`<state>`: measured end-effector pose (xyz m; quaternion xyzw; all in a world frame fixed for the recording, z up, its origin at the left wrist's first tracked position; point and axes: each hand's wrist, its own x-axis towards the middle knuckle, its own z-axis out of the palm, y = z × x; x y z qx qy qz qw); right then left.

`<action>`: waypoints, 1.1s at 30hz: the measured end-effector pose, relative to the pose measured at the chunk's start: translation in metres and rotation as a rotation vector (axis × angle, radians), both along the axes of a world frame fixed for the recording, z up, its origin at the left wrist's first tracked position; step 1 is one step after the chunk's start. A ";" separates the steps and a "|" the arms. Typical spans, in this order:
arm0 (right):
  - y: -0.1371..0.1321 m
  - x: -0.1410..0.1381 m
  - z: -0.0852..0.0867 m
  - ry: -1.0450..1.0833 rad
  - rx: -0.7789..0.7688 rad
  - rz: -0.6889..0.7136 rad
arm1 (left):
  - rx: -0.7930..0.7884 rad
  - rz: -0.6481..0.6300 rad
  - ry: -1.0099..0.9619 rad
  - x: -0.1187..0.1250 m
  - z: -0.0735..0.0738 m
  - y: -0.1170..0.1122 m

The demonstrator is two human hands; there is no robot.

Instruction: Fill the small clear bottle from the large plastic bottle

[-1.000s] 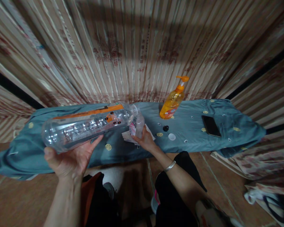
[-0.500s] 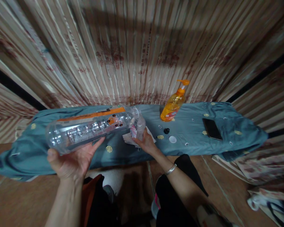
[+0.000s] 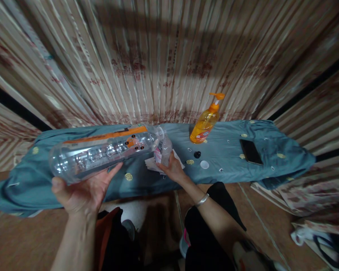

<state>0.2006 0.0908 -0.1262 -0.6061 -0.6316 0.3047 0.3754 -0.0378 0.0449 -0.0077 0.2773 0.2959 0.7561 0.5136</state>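
Observation:
My left hand (image 3: pixel 86 186) is wrapped under a large clear plastic bottle (image 3: pixel 101 152) with an orange label. That bottle is tilted nearly level, its neck pointing right, and I cannot make out liquid in it. Its mouth meets the top of a small clear plastic bottle (image 3: pixel 166 146) with a pinkish label, held by my right hand (image 3: pixel 173 168). Whether the two rims touch is hard to tell. Beneath the small bottle lies a piece of white paper (image 3: pixel 151 164). Just right of my right hand are a small black cap (image 3: pixel 197 154) and a round white lid (image 3: pixel 204 165).
An orange pump bottle (image 3: pixel 205 126) of yellow liquid stands near the back. Farther right a dark phone (image 3: pixel 251 151) lies flat on the green cloth (image 3: pixel 228 150) covering a narrow surface. Striped curtains (image 3: pixel 158 67) hang behind and at both sides.
The whole view has shifted slightly, moving things a little left. Both hands keep their hold, and the bottles stay mouth to mouth with hardly any change.

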 end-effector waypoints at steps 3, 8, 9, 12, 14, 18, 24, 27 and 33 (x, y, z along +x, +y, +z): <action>0.000 0.000 0.000 -0.006 0.000 0.002 | -0.005 -0.009 0.012 0.001 0.001 0.001; 0.000 -0.001 0.002 -0.021 0.002 -0.003 | -0.021 0.016 0.038 0.003 0.004 0.002; 0.000 -0.001 0.001 -0.023 0.001 -0.001 | -0.023 0.019 0.032 0.003 0.004 0.002; 0.000 -0.001 0.000 -0.026 0.010 -0.001 | -0.029 0.023 0.013 0.003 0.003 0.002; 0.000 0.000 -0.001 -0.029 0.016 -0.005 | -0.035 0.017 0.013 0.002 0.002 0.002; 0.000 0.000 0.000 -0.040 0.019 -0.009 | -0.022 -0.007 0.000 -0.001 0.000 0.003; 0.000 0.000 0.001 -0.029 -0.003 0.009 | -0.013 -0.008 0.014 0.001 0.000 0.002; 0.000 0.000 0.002 -0.027 -0.005 0.012 | -0.020 -0.001 0.009 0.001 0.001 0.002; 0.000 0.000 0.001 -0.021 0.012 0.004 | -0.022 0.001 0.039 0.000 0.002 0.003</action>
